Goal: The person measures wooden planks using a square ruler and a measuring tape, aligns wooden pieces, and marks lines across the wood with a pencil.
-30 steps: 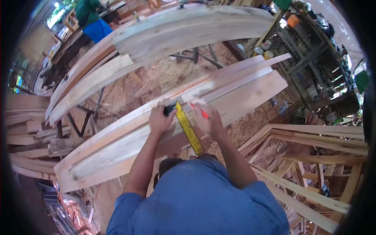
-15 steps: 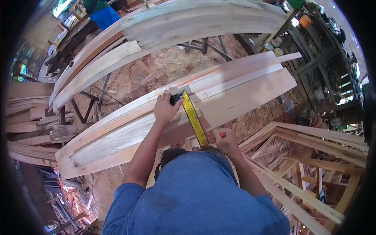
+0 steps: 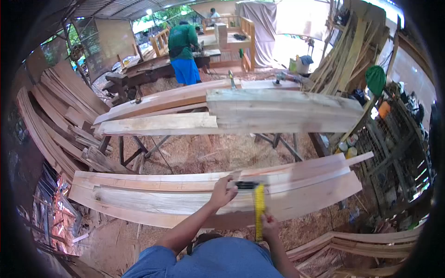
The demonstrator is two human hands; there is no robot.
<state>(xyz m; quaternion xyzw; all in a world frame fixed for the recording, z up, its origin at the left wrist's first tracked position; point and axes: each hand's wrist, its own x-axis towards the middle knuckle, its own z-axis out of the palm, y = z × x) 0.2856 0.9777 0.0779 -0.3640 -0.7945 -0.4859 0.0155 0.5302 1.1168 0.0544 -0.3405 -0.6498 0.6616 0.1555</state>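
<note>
My left hand (image 3: 223, 191) grips the dark handle of a square (image 3: 259, 208) over the nearer wooden boards (image 3: 153, 197). The square's yellow blade points down toward my body and reaches past the boards' near edge. Beside the blade's lower part, my right hand (image 3: 270, 227) is closed on a red marker (image 3: 269, 217), mostly hidden by the fingers. The blade and both hands are slightly blurred.
Beyond a floor of shavings, more boards (image 3: 282, 111) rest on dark trestles (image 3: 139, 150). A person in green and blue (image 3: 183, 51) stands at a workbench farther back. Stacked planks (image 3: 65, 120) are at the left, and wooden frames (image 3: 357, 245) at the lower right.
The view has tilted up, showing more of the workshop. My right hand moved away from the square's handle end and is now beside the blade's lower part. My left hand still holds the square.
</note>
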